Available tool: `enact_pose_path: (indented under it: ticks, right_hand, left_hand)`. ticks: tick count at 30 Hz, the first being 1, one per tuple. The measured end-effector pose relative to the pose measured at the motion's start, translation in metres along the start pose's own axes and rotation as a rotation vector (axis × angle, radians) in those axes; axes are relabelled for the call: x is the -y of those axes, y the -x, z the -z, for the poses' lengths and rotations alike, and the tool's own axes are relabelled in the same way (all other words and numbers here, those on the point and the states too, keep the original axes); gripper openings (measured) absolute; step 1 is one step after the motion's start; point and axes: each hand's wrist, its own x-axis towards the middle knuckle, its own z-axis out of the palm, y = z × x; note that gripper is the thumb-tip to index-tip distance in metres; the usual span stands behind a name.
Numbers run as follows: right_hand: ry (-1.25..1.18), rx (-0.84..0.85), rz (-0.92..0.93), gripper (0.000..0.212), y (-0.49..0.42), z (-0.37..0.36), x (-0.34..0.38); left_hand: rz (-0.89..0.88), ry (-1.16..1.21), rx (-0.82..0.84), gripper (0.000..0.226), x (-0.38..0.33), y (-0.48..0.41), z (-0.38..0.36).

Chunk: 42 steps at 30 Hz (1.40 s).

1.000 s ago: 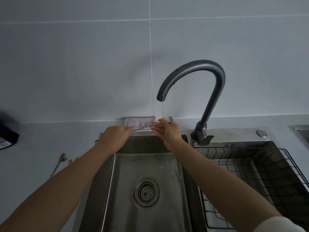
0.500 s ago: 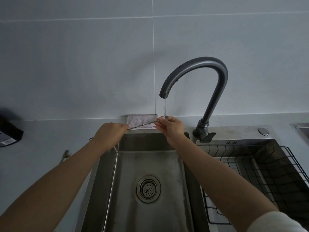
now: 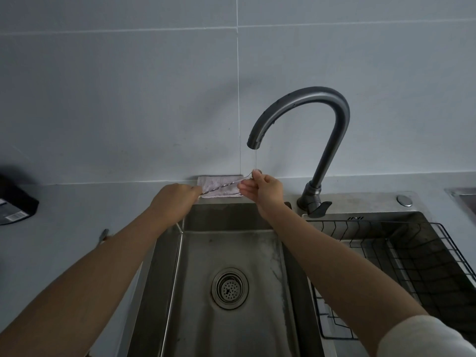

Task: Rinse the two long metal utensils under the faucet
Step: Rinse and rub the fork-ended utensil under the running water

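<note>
A long twisted metal utensil (image 3: 222, 186) stretches between my two hands above the back of the sink (image 3: 231, 253). My left hand (image 3: 175, 199) grips its handle end. My right hand (image 3: 262, 189) pinches its other end, right under the thin stream of water from the dark curved faucet (image 3: 304, 109). The utensil's tip is hidden by my right fingers. A second metal utensil (image 3: 103, 234) lies on the counter to the left of the sink, mostly hidden behind my left forearm.
A folded pale cloth (image 3: 219, 185) lies at the wall behind the sink. A black wire rack (image 3: 412, 266) fills the right basin. The drain strainer (image 3: 230, 288) is in the sink floor. A black object with a barcode (image 3: 15, 204) sits far left.
My right hand has slid along the utensil so that the spoon-like tip, visible a second ago, is now covered by my fingers. The camera view has shifted slightly.
</note>
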Motion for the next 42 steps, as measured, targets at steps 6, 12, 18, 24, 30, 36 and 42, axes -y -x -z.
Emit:
enact_pose_path:
  ticks: [6,12,18,24,30,36,42]
  right_hand:
    - [-0.102,0.069,-0.017,0.014,-0.001,-0.001,0.001]
    - [-0.117,0.062,-0.085,0.02,0.005,-0.008,0.004]
    - [-0.014,0.02,-0.092,0.013,0.003,-0.009,0.006]
    - [0.01,0.066,-0.091,0.026,-0.002,-0.004,0.014]
    - [-0.039,0.039,-0.121,0.004,-0.003,-0.006,0.011]
    - [-0.099,-0.025,-0.156,0.034,0.0,-0.005,0.01]
    - [-0.047,-0.032,-0.07,0.013,0.0,-0.001,0.01]
  left_hand:
    - [-0.011,0.016,-0.03,0.012,-0.003,-0.001,-0.002]
    - [-0.046,-0.021,-0.065,0.04,-0.008,-0.001,-0.003]
    - [-0.042,-0.027,-0.051,0.046,-0.011,-0.006,-0.008]
    - [-0.04,-0.024,-0.163,0.046,-0.022,-0.013,0.003]
    - [-0.037,-0.003,-0.203,0.039,-0.024,-0.017,0.007]
    - [-0.047,-0.003,-0.208,0.039,-0.021,-0.015,0.008]
    - [-0.014,-0.052,-0.173,0.037,-0.007,-0.004,0.002]
